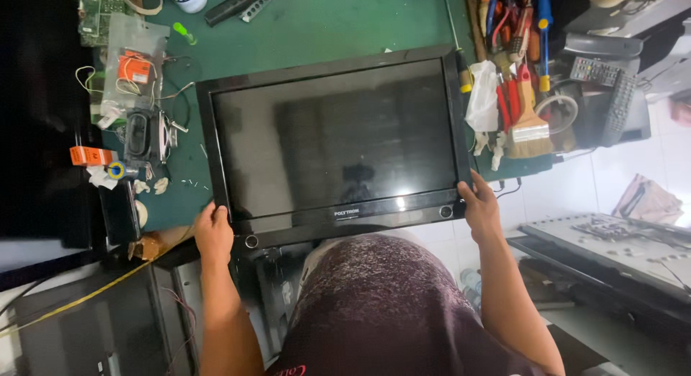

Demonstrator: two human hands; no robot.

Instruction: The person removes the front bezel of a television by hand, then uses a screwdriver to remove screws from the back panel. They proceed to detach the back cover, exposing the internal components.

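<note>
Green desk fills the upper frame. A black flat-screen television lies on it, centre frame, screen up, its near edge overhanging. Left hand grips the lower left corner — fingers closed round the bezel. Right hand grips the lower right corner likewise. A paintbrush lies among tools at upper right, just beside the television.

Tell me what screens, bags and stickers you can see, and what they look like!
Flat black-framed television screen: lying face up on the green table, dark and glossy, left hand and right hand gripping its near corners.
Clear plastic bag: left of the screen, holding an orange part and wires.
Small orange label: rectangular, at the table's left edge.
</note>
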